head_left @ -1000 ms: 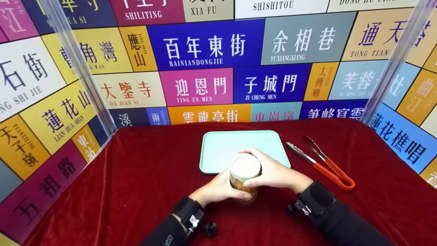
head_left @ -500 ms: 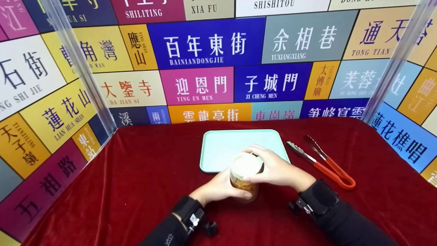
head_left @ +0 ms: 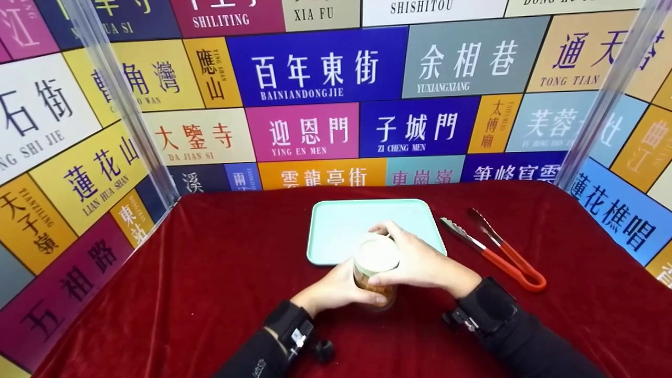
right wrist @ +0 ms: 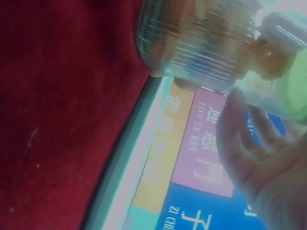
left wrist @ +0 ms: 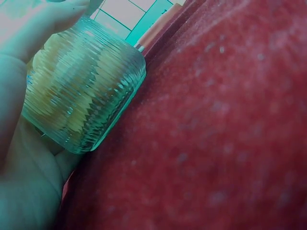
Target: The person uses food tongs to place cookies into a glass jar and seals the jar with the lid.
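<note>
In the head view, a clear ribbed glass jar [left wrist: 91, 86] stands between both hands, just in front of the tray, with a pale greenish-white lid [head_left: 376, 253]. Yellow-brown pieces show through its wall in both wrist views. My left hand [head_left: 333, 289] grips the body of the jar, thumb across its near side. Around the lid and the jar's top curls my right hand [head_left: 420, 261], with its thumb at the front and its fingers behind. The lid remains on the jar. The right wrist view catches the lid's green edge at its right side.
Behind the jar lies a mint-green tray [head_left: 336, 231], partly covered by the right hand. Metal tongs with red-orange handles [head_left: 525, 270] rest to its right. A dark red cloth [head_left: 226, 252] covers the table, and panels with street names [head_left: 315, 68] surround it.
My right hand has turned back and forth a little on the lid; its thumb now sits farther left than half a second ago. The left hand and jar have stayed in place.
</note>
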### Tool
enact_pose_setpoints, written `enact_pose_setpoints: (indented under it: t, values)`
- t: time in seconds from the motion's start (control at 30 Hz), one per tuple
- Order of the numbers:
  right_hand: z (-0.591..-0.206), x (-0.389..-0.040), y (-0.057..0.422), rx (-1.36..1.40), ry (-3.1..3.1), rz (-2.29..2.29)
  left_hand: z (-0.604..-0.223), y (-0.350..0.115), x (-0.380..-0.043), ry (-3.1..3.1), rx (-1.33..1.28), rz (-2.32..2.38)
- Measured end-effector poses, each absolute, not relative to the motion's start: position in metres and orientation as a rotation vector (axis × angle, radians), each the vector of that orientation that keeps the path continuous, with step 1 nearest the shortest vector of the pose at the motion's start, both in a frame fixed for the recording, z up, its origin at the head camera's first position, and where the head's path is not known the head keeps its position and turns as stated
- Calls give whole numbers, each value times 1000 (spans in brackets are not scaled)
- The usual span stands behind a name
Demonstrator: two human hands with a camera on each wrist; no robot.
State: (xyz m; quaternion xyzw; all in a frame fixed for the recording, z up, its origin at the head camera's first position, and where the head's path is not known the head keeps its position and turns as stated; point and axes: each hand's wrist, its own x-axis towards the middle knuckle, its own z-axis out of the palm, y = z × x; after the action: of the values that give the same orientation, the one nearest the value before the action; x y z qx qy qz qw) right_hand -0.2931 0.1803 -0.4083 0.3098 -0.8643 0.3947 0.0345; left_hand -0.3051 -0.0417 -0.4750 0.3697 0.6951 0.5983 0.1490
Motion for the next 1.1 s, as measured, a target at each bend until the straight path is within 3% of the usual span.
enact_pose_setpoints:
  t: [0.37,0.63,0.9,1.1]
  values:
    - [-410,-305,203,1294,-2602,1478,-474,-42,-305,2007,1053,1720]
    - [-409,-301,197,1230,-2607,1475,-475,-41,-306,1989,1077,1717]
    - [-415,-297,184,999,-2587,1470,-475,-40,-307,1986,1135,1732]
    - [-416,-298,185,1066,-2619,1486,-476,-42,-306,2023,1084,1718]
